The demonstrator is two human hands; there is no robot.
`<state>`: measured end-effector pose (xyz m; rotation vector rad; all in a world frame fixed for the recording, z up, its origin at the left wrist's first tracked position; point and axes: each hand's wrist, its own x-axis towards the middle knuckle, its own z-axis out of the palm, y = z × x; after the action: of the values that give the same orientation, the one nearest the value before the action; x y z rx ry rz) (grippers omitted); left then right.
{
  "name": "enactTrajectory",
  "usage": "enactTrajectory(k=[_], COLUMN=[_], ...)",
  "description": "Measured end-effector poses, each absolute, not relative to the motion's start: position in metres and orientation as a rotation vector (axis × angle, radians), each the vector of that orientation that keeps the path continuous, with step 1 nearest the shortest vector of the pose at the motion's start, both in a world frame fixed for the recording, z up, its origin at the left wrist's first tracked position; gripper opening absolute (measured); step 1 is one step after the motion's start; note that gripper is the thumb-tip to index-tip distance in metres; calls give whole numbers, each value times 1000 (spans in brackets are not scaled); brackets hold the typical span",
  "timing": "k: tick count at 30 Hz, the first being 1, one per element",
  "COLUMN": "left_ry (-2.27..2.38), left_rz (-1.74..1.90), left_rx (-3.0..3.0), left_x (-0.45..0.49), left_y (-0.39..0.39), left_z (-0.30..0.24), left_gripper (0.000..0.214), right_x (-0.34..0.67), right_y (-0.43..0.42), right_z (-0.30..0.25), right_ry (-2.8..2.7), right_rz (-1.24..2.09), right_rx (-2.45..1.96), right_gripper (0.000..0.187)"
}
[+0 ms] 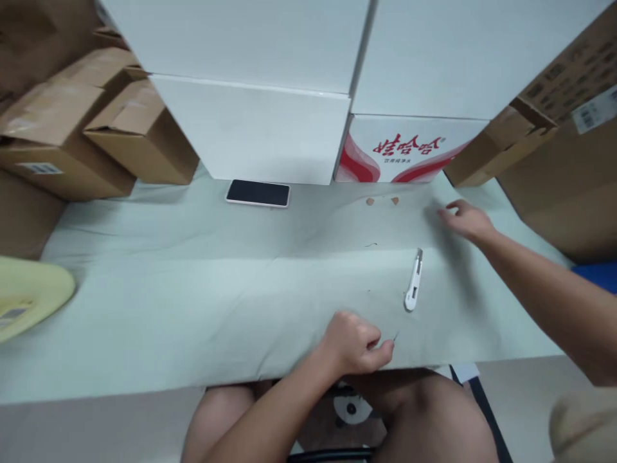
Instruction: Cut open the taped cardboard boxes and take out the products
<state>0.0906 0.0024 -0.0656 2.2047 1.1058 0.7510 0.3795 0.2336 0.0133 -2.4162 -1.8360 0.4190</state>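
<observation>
My left hand [357,342] is closed in a loose fist at the table's front edge. A thin dark sliver [396,335] shows at its thumb tip; whether the fingers pinch it, I cannot make out. My right hand [465,220] hovers over the right side of the table, slightly blurred, its fingers loosely bent and apart with nothing seen between them. Between the two hands lies a white utility knife [413,283], its metal tip pointing away from me. Two small brown scraps [370,201] and a dark thread-like bit [371,244] lie beyond it.
A pale green cloth [193,289] covers the table. At the back stand white boxes [250,128], one with red print [400,151], and a phone [258,193] lies before them. Cardboard boxes [144,128] flank both sides. A yellow object [38,289] sits at the left edge.
</observation>
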Motion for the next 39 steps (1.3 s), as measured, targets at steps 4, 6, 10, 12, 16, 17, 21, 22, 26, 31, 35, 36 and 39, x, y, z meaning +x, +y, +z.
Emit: enactTrajectory(k=[4,6,10,12,16,17,21,22,26,31,35,36,39], left_ry=[1169,1169,1207,1245,1307,1310,1302,1298,1235,1325,1409,1423,1427], left_rz=[653,674,799,852,923,943,1046,1066,1033,923,864,856,891], left_rx=[2230,2225,2152,2078,1846,1777,1533,1495,1481,1581,1646,1652,1652], left_x=[86,81,66,56,30,23,0,-4,-17,-29,-31,-31,-33], left_y=[-7,-12,-19,-19,-16,-15,-11,-11,-9,-3,-1,0,1], left_z=[-54,-47,-34,-28,-16,-12,-4,-3,-5,-7,-9,-9,-8], left_gripper=[41,42,43,43,47,49,51,51,52,46,26,22,25], right_x=[342,327,298,273,181,150,13,-21,-139,-216,-230,-230,-226], right_y=[153,119,92,97,122,128,162,172,211,237,245,247,251], right_z=[5,-5,-12,-4,28,35,54,56,62,63,59,57,54], right_ry=[-2069,-2218,-2317,-2246,-2300,-2366,-2632,-2625,-2662,-2685,-2733,-2734,-2727], right_rz=[528,589,563,673,870,883,755,680,166,-40,-35,-35,-40], right_rx=[-2450,-2405,-2178,-2036,-1713,-1600,-1203,-1185,-1034,-1189,-1270,-1261,-1234], right_gripper=[68,70,58,51,43,41,30,27,35,61,69,69,65])
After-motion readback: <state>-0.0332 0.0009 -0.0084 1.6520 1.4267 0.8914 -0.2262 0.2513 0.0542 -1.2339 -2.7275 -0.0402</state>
